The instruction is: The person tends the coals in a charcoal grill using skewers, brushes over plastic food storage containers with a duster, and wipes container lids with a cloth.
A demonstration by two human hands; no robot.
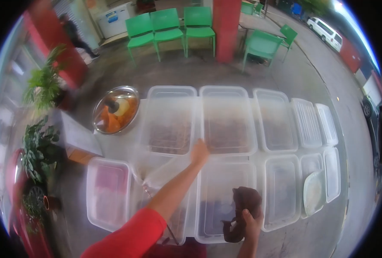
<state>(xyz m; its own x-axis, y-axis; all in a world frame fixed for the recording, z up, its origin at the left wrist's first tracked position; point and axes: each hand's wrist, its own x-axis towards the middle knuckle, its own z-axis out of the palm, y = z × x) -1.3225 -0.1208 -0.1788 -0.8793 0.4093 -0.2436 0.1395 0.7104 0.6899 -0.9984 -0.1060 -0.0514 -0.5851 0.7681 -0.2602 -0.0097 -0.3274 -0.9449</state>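
Observation:
My left hand (200,152) is closed at the near edge of two lidded clear plastic tubs in the back row, a left one (171,120) and a middle one (228,118). Whatever its fingers hold, if anything, is hidden. A crumpled dark brown cloth (246,200) hangs from my right hand (252,221), thumb pressed on it, above a front tub (208,202). Whitish translucent plastic (161,174) lies left of my left forearm. Below it, a thin stick (170,232) passes partly behind that arm.
A steel bowl (115,110) with orange pieces and a dark-handled item stands at the back left. More tubs, including a pinkish one (108,193), cover the table. Green chairs (167,28), a red pillar (225,30) and potted plants (42,86) surround it. A person (75,36) walks behind.

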